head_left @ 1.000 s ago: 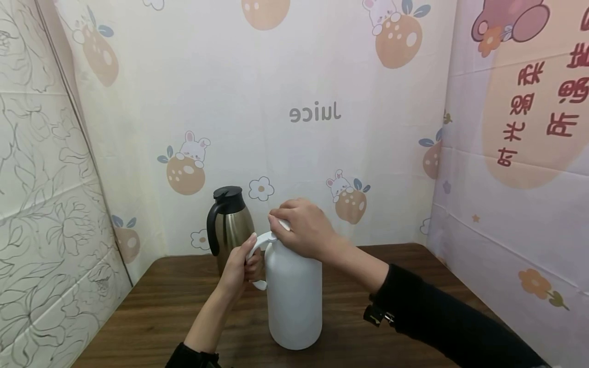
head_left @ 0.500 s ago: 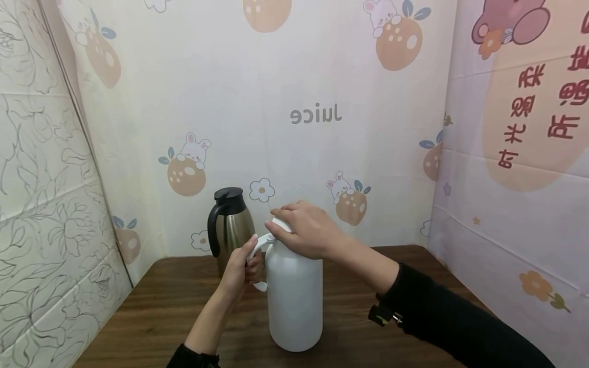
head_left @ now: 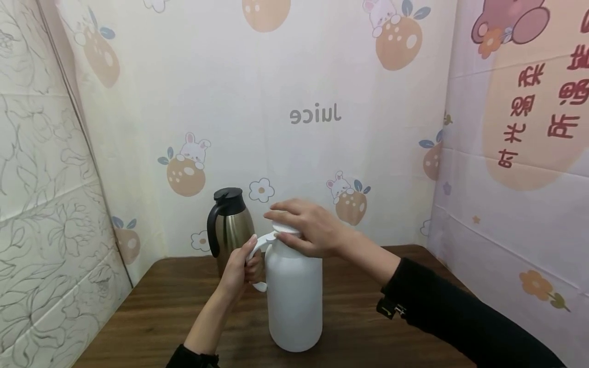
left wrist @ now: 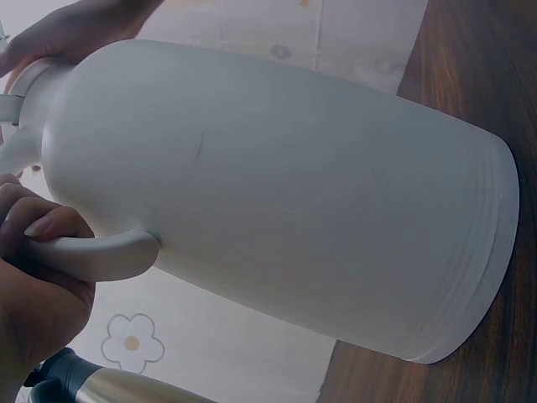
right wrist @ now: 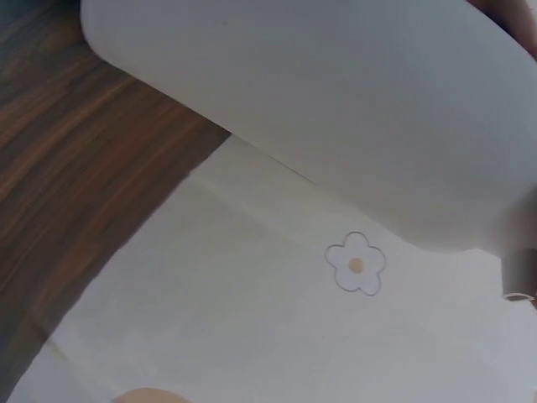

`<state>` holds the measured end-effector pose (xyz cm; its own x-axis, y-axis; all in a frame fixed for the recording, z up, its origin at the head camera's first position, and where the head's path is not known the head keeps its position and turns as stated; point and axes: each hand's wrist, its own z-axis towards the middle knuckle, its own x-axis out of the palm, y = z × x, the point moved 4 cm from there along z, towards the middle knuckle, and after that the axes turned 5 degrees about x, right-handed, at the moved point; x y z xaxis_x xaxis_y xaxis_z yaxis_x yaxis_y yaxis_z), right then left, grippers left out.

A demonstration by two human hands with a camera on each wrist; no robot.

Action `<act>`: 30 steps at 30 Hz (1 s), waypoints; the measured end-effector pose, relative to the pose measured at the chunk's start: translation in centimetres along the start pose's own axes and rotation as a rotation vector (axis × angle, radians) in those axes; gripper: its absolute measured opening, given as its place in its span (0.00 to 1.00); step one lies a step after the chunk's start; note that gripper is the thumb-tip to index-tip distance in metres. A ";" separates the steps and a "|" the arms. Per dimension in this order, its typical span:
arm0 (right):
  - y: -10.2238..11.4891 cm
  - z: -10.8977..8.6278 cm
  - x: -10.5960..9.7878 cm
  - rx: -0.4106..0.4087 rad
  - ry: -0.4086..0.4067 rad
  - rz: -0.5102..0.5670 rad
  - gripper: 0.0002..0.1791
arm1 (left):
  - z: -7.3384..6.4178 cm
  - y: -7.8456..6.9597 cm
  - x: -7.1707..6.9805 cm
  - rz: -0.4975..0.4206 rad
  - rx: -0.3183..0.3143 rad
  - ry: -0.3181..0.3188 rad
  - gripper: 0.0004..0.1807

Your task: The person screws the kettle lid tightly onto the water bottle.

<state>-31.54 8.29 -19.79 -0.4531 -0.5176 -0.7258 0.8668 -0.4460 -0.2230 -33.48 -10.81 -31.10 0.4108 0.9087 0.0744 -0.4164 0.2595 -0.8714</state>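
A white thermos jug (head_left: 294, 301) stands upright on the wooden table, its handle (head_left: 263, 240) pointing left. My left hand (head_left: 240, 263) grips that handle, fingers curled round it; the left wrist view shows the curled fingers (left wrist: 52, 222) close up beside the jug's side. Over the top, my right hand (head_left: 317, 232) holds the white lid (head_left: 284, 227), with the fingers across its far side and the thumb along the near side. Much of the lid is hidden under this hand. In the right wrist view the jug's body (right wrist: 336, 101) fills the upper part.
Behind the left hand stands a steel thermos jug (head_left: 234, 227) with a black lid and handle. The brown wooden table (head_left: 368, 327) ends at a patterned cloth backdrop (head_left: 221, 92), with more cloth on the left and right sides.
My right hand has turned on top of the jug, its wrist and sleeve shifting to the right, and more of the lid shows between fingers and thumb. The left hand and jug stay put.
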 end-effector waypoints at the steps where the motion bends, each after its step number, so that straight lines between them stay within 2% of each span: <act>1: -0.1 -0.1 0.2 -0.020 -0.002 0.009 0.24 | 0.0 0.0 0.0 0.000 -0.005 -0.003 0.31; 7: -0.2 -0.3 0.6 -0.027 -0.004 0.054 0.23 | 0.0 0.1 0.1 0.007 -0.001 -0.012 0.30; 13: -0.2 -0.2 0.6 -0.023 0.001 0.064 0.23 | -0.1 -0.1 0.2 -0.001 0.028 0.008 0.30; 20: 0.0 -0.1 0.7 -0.006 -0.009 0.054 0.22 | -0.1 -0.1 0.0 0.002 0.029 0.009 0.30; 24: 0.5 0.0 0.8 0.045 -0.028 0.011 0.21 | -0.1 -0.1 0.0 0.014 0.032 0.004 0.30; 30: 1.5 0.2 0.8 0.174 -0.060 -0.077 0.21 | -0.1 -0.1 0.1 0.018 0.036 0.004 0.29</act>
<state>-30.64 7.00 -20.59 -0.5328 -0.5178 -0.6694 0.7823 -0.6029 -0.1564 -33.28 -10.81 -31.07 0.4059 0.9121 0.0568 -0.4524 0.2545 -0.8547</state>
